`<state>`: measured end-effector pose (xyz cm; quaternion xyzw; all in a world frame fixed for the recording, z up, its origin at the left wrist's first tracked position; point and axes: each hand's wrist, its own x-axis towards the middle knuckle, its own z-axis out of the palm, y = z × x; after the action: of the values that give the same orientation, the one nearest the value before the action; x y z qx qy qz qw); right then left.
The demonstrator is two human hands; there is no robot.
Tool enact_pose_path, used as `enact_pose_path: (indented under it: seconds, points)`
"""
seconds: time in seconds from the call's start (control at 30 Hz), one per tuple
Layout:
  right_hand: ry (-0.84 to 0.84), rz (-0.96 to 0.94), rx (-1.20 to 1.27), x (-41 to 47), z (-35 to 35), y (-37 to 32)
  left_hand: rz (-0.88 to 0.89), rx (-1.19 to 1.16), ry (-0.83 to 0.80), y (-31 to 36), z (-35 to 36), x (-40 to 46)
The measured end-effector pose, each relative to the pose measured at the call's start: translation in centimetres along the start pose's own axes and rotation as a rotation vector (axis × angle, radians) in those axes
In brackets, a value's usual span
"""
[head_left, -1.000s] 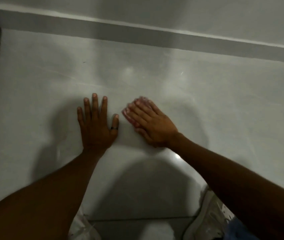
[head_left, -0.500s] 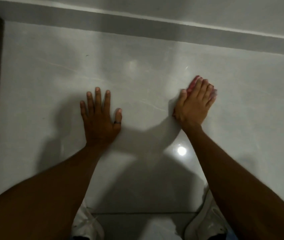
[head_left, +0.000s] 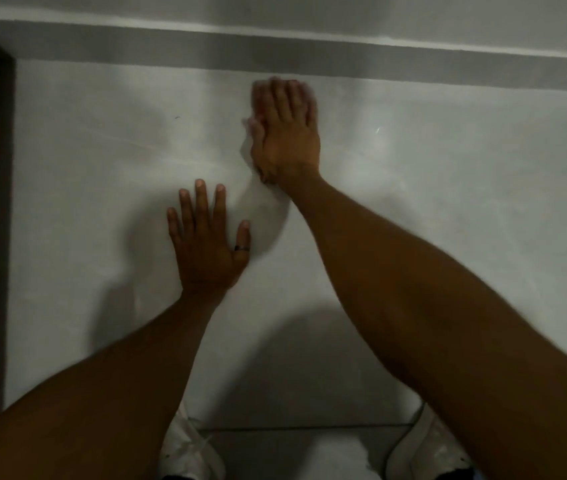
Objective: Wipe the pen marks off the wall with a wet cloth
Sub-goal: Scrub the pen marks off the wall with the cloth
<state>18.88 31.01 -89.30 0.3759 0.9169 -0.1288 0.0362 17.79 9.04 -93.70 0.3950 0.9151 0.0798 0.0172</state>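
- Pink cloth shows only as a blurred edge at the fingers of the right hand, which lies flat with fingers together and presses it against the pale wall, high up and just below the grey band.
- Left hand is spread wide, palm on the wall, holding nothing; it sits lower than the right hand and apart from it, and seems to serve as a brace.
- One small dark mark is visible to the upper left, well away from the cloth. It may be pen; it is too small to be sure. No other marks can be made out in this dim, blurred view.
- To wipe well, I would keep the whole palm over the cloth so the pressure spreads evenly, and work in short overlapping strokes rather than one long sweep.
- The cloth is mostly hidden under the hand, so it could bunch or slip out at the side; pinching an edge with the thumb would likely steady it.
- The next reach probably calls for moving left towards that dark mark, with the left hand shifted out of the path first.
- Too much water may run down the wall towards the shoes and floor below.
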Motion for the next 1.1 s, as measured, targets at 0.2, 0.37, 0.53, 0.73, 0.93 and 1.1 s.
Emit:
enact_pose_path:
  seconds: [0.2, 0.37, 0.53, 0.73, 0.93, 1.1]
  points:
    - [-0.032, -0.302, -0.032, -1.5, 0.9, -1.6, 0.0, 0.001, 0.017, -0.1, -0.2, -0.1]
    - [-0.001, -0.022, 0.029, -7.6, 1.5, 1.3, -0.013, -0.058, 0.022, 0.0, -0.1, 0.0]
    - [0.058, -0.081, 0.008, -15.8, 2.9, 7.9, -0.023, -0.078, -0.002, 0.2, -0.2, 0.1]
    - [-0.094, -0.608, -0.034, -19.8, 3.7, 9.7, -0.015, -0.074, -0.009, 0.1, -0.3, 0.2]
    - [0.114, 0.21, 0.0, -13.1, 1.0, 15.5, -0.027, -0.057, -0.028, 0.5, -0.6, 0.2]
    - [0.18, 0.7, 0.078, -6.4, 0.1, 12.1, -0.016, -0.045, -0.011, 0.3, -0.5, 0.0]
